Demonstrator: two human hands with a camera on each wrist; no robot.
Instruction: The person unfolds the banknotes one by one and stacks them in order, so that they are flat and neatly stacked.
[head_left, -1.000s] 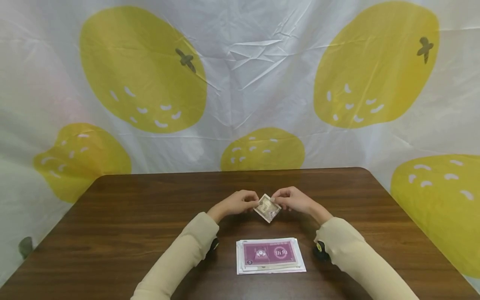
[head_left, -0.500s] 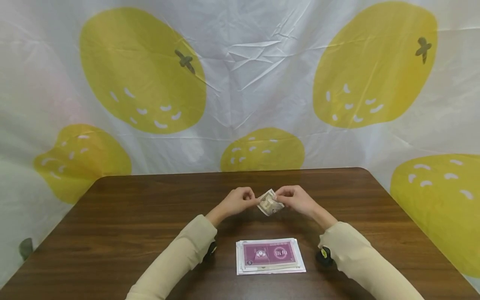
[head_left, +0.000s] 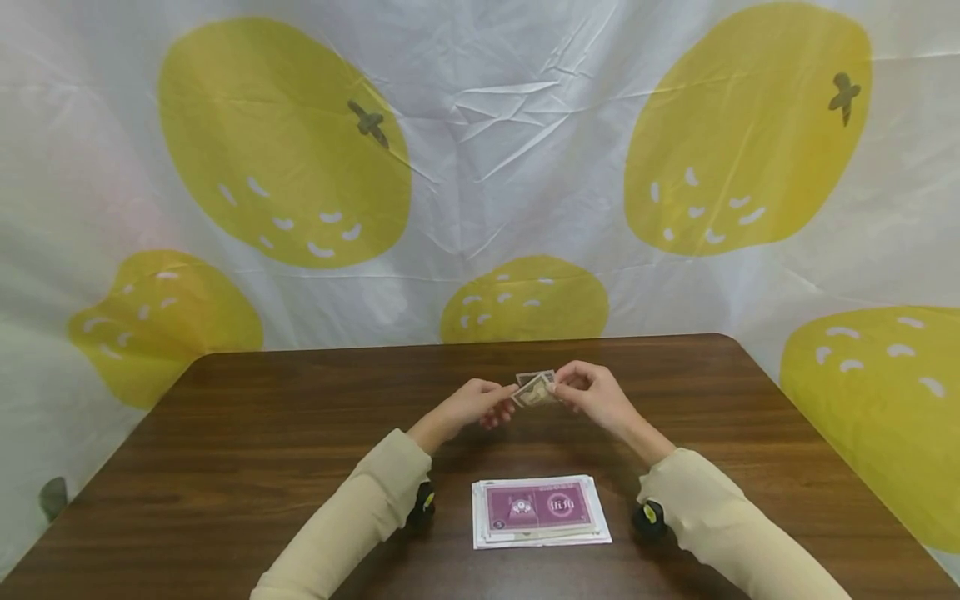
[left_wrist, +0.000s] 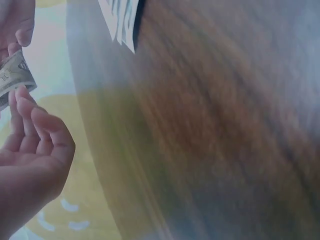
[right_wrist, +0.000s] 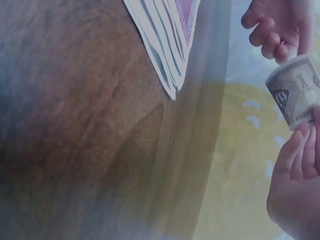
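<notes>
Above the table, a small grey-brown banknote (head_left: 536,391) is held between both hands, bent so that two layers show in the head view. My left hand (head_left: 468,408) pinches its left end, thumb stretched toward the note and the other fingers loosely bent below. At the note's right end my right hand (head_left: 597,398) pinches it between thumb and fingers. The right wrist view shows the banknote (right_wrist: 296,90) curved, with a printed "1". Nearer the person lies a stack of paper notes (head_left: 540,537), a purple note (head_left: 536,507) on top.
The dark wooden table (head_left: 300,467) carries the stack near its front middle. A white cloth with yellow fruit shapes (head_left: 525,300) hangs behind the table's far edge. Dark wrist cameras (head_left: 649,518) sit under both sleeves.
The banknote has turned from a flat, diamond-like tilt to a bent shape with two layers, slightly farther from the person. Left fingers have spread lower; the right hand has risen slightly. The stack stays put.
</notes>
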